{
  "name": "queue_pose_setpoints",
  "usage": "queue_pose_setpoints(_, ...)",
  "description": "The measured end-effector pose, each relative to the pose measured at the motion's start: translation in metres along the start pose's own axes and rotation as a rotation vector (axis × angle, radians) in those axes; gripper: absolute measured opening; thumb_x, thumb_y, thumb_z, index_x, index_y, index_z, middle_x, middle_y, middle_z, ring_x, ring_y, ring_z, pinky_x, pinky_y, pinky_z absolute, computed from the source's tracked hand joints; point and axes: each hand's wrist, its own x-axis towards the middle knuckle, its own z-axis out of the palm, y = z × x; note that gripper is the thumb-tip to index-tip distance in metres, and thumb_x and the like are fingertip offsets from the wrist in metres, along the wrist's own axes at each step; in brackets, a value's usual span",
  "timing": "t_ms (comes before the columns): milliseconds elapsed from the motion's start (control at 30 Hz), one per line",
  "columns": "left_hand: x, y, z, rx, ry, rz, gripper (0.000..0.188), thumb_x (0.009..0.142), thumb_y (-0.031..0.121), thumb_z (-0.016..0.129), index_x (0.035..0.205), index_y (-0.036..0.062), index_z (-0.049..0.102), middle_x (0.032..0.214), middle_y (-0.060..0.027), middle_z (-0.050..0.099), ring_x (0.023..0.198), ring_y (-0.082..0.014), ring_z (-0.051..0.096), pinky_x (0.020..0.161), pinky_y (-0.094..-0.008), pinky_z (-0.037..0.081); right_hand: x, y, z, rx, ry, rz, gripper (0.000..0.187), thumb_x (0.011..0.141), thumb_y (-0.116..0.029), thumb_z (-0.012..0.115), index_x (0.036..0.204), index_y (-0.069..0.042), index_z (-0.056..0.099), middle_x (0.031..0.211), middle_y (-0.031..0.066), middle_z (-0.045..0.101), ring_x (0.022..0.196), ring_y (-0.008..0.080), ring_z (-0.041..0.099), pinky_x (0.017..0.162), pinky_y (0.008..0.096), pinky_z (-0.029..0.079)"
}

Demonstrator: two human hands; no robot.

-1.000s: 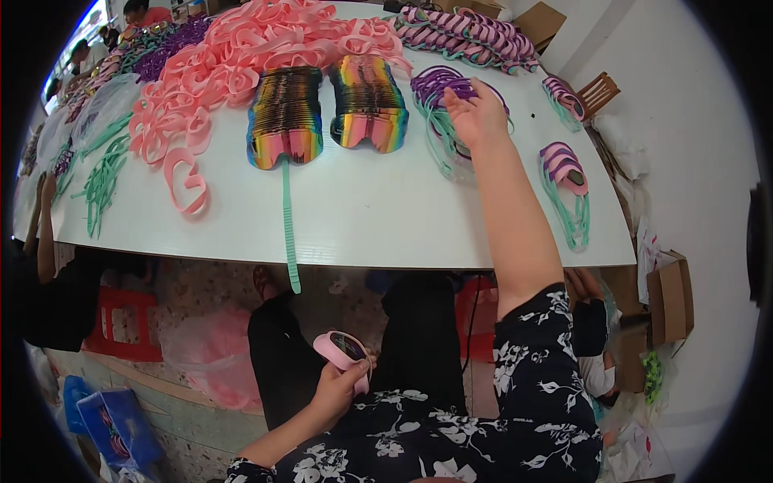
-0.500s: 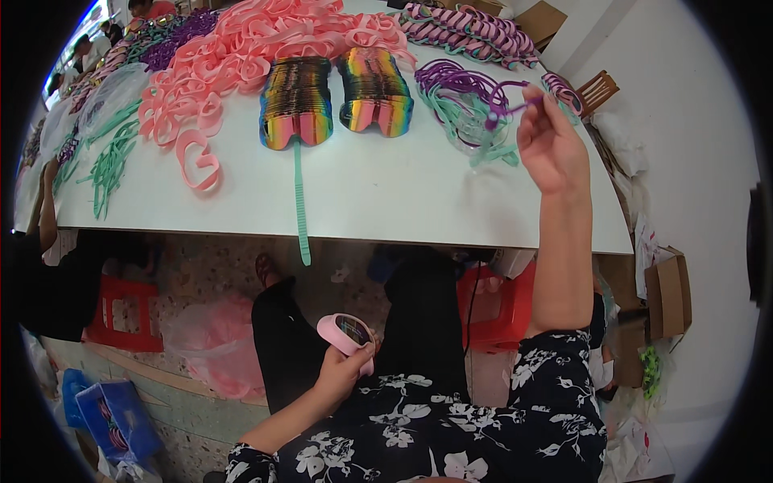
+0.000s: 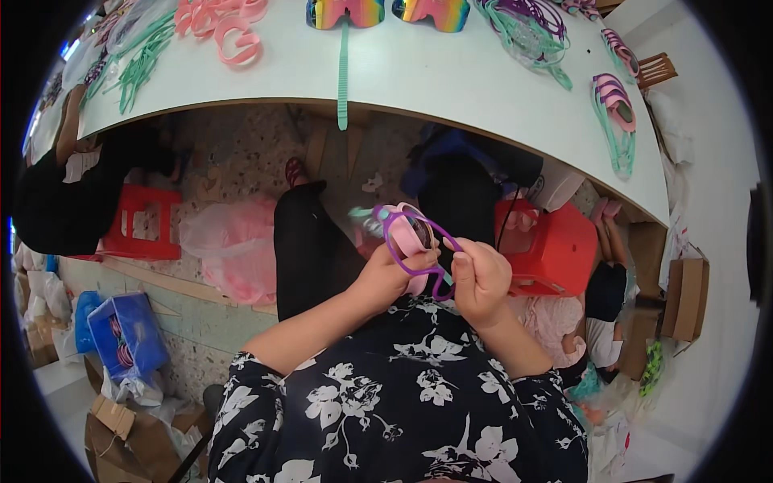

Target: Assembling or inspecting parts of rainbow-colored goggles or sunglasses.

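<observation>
White table (image 3: pixel 451 74) bears assembled-looking goggles (image 3: pixel 615 105) far right; nearer, left hand (image 3: pixel 388 275) grips a pink goggle frame (image 3: pixel 406 233), right hand (image 3: pixel 481 280) pinches a purple loop (image 3: pixel 394 251), seemingly not yet seated.

A red plastic stool with cut-out sides (image 3: pixel 155 225) stands at left on the speckled stone-patterned floor (image 3: pixel 229 153), near a translucent white-and-pink plastic bag (image 3: pixel 237 262). A blue plastic bin (image 3: pixel 151 326) sits lower left. Another red plastic stool (image 3: pixel 564 249) stands at right; beyond it, a brown cardboard box (image 3: pixel 688 302) and a slatted wooden chair (image 3: pixel 656 69) are near the white wall (image 3: pixel 721 161).
</observation>
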Motion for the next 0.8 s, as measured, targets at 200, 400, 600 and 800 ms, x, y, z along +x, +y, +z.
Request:
queue_pose_setpoints(200,-0.01,-0.001,0.008,0.023,-0.005,-0.064,0.035,0.096,0.014,0.065,0.127,0.0014,0.055,0.114,-0.0027,0.062,0.104,-0.0103,0.058,0.09,-0.0269,0.047,-0.018,0.005,0.027,0.171,0.119,0.238,0.025,0.103,-0.014,0.054,0.112,0.005,0.066,0.074,0.004,0.063,0.065,0.0072,0.057,0.058,0.0244,0.045)
queue_pose_setpoints(400,-0.01,-0.003,0.008,0.049,-0.023,0.0,0.036,0.093,0.008,0.068,0.126,0.0013,0.054,0.109,-0.0025,0.061,0.093,-0.0087,0.058,0.077,-0.0249,0.048,-0.019,0.008,0.032,0.184,0.175,0.228,0.021,0.1,-0.013,0.059,0.112,0.002,0.069,0.083,0.0127,0.071,0.069,0.0157,0.067,0.064,0.0282,0.052)
queue_pose_setpoints(600,-0.013,-0.005,0.003,-0.005,-0.049,0.043,0.04,0.091,0.001,0.069,0.128,0.001,0.052,0.109,-0.0047,0.063,0.093,-0.012,0.061,0.076,-0.027,0.051,-0.03,0.016,0.04,0.322,0.174,0.3,0.022,0.1,-0.013,0.06,0.114,0.001,0.069,0.081,0.0078,0.07,0.07,0.0094,0.063,0.065,0.0261,0.05)
queue_pose_setpoints(800,0.0,-0.004,0.0,-0.171,0.084,0.072,0.039,0.092,0.005,0.067,0.128,0.0017,0.052,0.116,-0.0075,0.063,0.103,-0.0165,0.064,0.088,-0.0305,0.053,-0.04,0.02,0.042,0.822,0.053,0.629,0.028,0.1,-0.011,0.06,0.124,0.003,0.058,0.086,0.0019,0.065,0.074,0.0075,0.059,0.069,0.0242,0.049)
